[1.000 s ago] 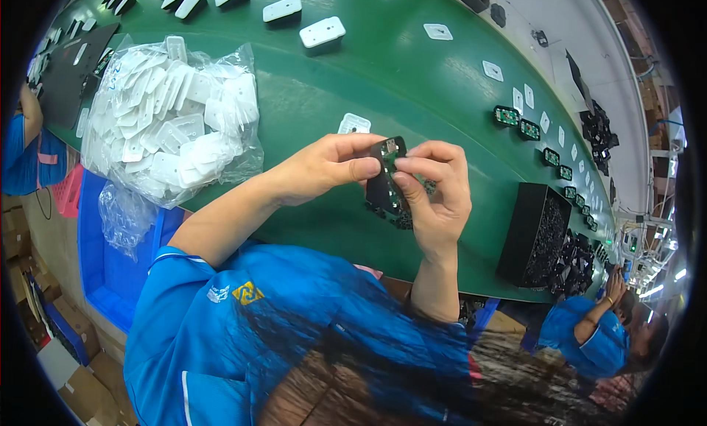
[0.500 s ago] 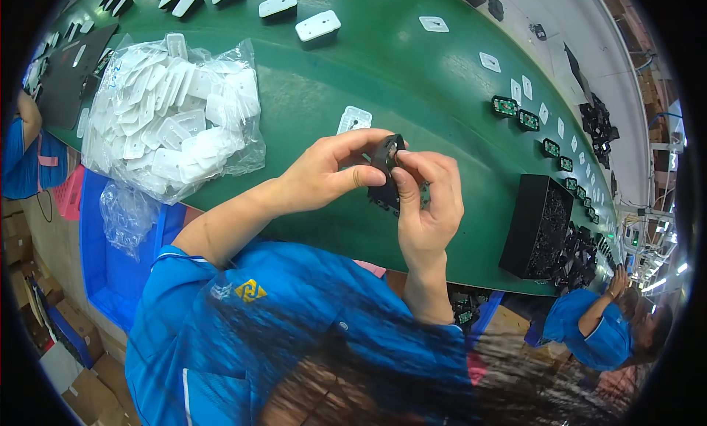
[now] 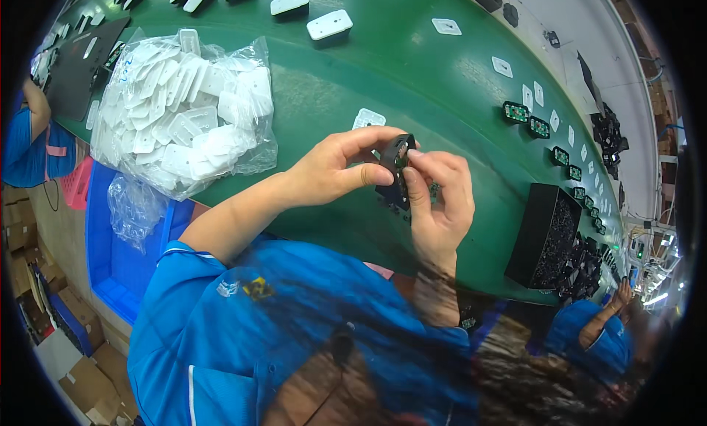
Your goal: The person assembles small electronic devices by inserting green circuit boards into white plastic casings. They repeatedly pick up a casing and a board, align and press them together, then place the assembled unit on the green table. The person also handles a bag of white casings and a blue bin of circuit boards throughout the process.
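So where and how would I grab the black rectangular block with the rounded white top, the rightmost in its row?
Pinch the block by its long sides, probably from above: thumb on the near black side, fingers on the far one, hidden here. It lies white face up on the green table, narrower across than along, and its near side shows.

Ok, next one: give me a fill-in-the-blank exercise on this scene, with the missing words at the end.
1. The left hand holds a ____ housing, with the right hand at it.
2. The clear bag holds many ____ flat pieces.
3. The black box stands on the person's ____ side.
4. The tabletop is ____.

Missing words: black; white; right; green.
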Motion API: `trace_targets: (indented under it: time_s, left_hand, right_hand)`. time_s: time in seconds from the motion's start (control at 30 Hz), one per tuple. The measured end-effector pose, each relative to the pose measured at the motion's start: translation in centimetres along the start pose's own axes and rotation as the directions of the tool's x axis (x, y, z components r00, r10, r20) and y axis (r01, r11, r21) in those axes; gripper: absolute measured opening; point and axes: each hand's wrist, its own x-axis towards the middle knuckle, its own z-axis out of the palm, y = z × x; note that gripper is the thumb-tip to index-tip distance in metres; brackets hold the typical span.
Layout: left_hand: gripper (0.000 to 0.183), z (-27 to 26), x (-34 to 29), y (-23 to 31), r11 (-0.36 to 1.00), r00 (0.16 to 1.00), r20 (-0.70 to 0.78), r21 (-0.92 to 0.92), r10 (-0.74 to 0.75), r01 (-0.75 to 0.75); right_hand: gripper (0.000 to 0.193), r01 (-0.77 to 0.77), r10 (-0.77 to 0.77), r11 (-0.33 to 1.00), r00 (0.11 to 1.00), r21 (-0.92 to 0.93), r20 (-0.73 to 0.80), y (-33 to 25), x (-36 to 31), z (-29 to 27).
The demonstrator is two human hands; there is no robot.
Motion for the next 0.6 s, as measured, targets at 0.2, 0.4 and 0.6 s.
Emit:
trace_targets:
  time_s: [0.2, 0.4, 0.6]
  left_hand:
    - [0.063, -0.3, -0.1, 0.0, 0.999, 0.998, -0.052, -0.035, 0.029, -0.031]
    - [0.060, 0.1, 0.4, 1.0, 0.836, 0.974, 0.105, 0.499, 0.200, -0.226]
    - [0.062, 0.0, -0.2, 0.3, 0.998, 0.999, -0.032, 0.045, 0.043, -0.041]
  right_hand:
    - [0.011, 0.030, -0.030, 1.000, 1.000, 0.004, 0.001, 0.2, 0.0, 0.1]
    - [0.007, -0.313, 0.352, 0.872, 0.935, 0.376, -0.036, -0.5, 0.1, 0.1]
    - [0.010, 0.001, -0.005, 0.993, 1.000, -0.117, -0.031, -0.7, -0.1, 0.2]
